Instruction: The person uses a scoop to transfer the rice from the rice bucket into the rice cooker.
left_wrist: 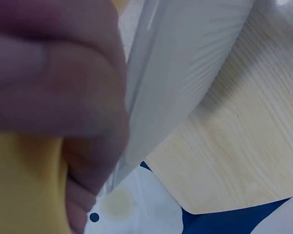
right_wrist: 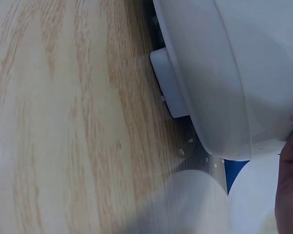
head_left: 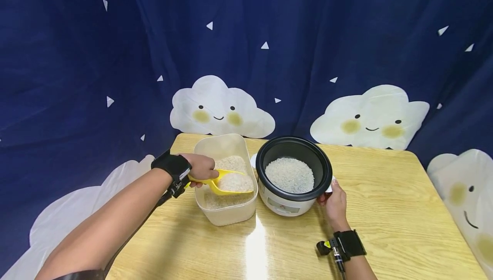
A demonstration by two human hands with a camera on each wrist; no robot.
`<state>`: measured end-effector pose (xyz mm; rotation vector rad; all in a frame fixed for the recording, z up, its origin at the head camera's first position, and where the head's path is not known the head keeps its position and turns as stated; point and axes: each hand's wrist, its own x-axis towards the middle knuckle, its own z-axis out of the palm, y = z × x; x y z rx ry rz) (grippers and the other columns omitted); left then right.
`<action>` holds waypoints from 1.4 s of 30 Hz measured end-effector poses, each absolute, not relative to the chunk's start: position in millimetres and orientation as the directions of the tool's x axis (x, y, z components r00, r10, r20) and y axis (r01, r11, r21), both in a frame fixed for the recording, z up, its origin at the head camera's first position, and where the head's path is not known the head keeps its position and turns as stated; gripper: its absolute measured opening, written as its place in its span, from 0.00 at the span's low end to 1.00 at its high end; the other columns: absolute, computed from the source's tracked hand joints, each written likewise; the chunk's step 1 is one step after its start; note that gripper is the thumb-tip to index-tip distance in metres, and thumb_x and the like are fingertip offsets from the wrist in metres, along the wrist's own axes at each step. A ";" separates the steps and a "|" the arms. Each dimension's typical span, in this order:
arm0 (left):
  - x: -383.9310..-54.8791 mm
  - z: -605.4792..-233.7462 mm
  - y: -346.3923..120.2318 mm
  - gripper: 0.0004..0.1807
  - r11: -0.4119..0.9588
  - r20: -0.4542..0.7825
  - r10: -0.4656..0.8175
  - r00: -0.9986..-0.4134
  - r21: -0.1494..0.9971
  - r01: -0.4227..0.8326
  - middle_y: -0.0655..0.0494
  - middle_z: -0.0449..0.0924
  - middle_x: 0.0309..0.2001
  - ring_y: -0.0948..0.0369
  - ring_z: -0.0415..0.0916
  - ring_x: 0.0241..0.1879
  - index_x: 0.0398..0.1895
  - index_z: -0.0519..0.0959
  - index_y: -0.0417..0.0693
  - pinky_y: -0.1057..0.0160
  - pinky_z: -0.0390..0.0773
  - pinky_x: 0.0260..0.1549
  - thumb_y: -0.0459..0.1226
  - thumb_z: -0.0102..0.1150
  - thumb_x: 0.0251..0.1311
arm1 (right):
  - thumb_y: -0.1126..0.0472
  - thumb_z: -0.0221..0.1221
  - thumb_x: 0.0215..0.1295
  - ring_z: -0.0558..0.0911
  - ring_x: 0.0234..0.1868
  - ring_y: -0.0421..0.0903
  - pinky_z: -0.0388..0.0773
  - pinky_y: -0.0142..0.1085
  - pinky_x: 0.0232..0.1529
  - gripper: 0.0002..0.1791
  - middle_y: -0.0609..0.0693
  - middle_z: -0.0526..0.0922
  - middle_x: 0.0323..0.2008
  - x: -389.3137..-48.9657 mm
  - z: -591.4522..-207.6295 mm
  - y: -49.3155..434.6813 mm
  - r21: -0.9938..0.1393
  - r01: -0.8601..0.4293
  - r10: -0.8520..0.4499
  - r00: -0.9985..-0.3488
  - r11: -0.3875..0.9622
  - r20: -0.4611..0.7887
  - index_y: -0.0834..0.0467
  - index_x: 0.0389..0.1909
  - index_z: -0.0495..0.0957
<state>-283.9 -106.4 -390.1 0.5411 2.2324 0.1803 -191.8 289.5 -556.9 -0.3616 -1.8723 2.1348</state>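
Observation:
My left hand point(head_left: 201, 167) grips the handle of a yellow scoop point(head_left: 220, 191). White rice point(head_left: 236, 182) fills the scoop, which is held over a cream plastic bin point(head_left: 230, 218) with more rice inside. Close up in the left wrist view, curled fingers point(left_wrist: 58, 87) wrap the yellow handle beside the ribbed bin wall. To the right of the bin stands a white rice cooker point(head_left: 283, 206), lid off, with rice point(head_left: 290, 175) at the bottom of its dark pot. My right hand point(head_left: 336, 201) holds the cooker's side handle, thumb on top; the right wrist view catches only part of that hand.
Both containers stand on a light wooden table point(head_left: 385, 194). A few loose grains point(right_wrist: 181, 152) lie by the cooker's base. Behind the table hangs a dark blue curtain point(head_left: 239, 57) with white clouds and triangles.

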 end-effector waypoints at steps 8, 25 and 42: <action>-276.5 -391.2 -117.1 0.24 0.883 -0.643 0.469 -0.606 0.353 0.309 0.60 0.72 0.11 0.66 0.67 0.09 0.17 0.73 0.50 0.70 0.70 0.18 0.42 0.42 0.75 | 0.52 0.31 0.84 0.68 0.15 0.38 0.67 0.31 0.19 0.30 0.44 0.69 0.13 -191.7 -555.7 290.1 -0.995 -0.036 0.358 -0.934 -0.091 0.001 0.52 0.20 0.70; -270.6 -393.8 -133.3 0.25 0.892 -0.628 0.442 -0.641 0.381 0.242 0.59 0.72 0.11 0.64 0.65 0.09 0.16 0.74 0.47 0.67 0.65 0.14 0.44 0.42 0.73 | 0.52 0.31 0.85 0.67 0.15 0.39 0.67 0.32 0.19 0.30 0.44 0.68 0.14 -190.5 -554.7 288.4 -0.994 -0.059 0.342 -0.939 -0.093 0.024 0.53 0.21 0.70; -257.8 -396.5 -152.5 0.25 0.832 -0.564 0.497 -0.659 0.527 0.176 0.59 0.69 0.11 0.65 0.62 0.07 0.14 0.71 0.51 0.69 0.65 0.13 0.42 0.42 0.74 | 0.52 0.31 0.84 0.67 0.14 0.38 0.67 0.31 0.19 0.30 0.44 0.68 0.13 -191.4 -554.2 288.8 -0.993 -0.048 0.348 -0.938 -0.105 0.008 0.52 0.20 0.70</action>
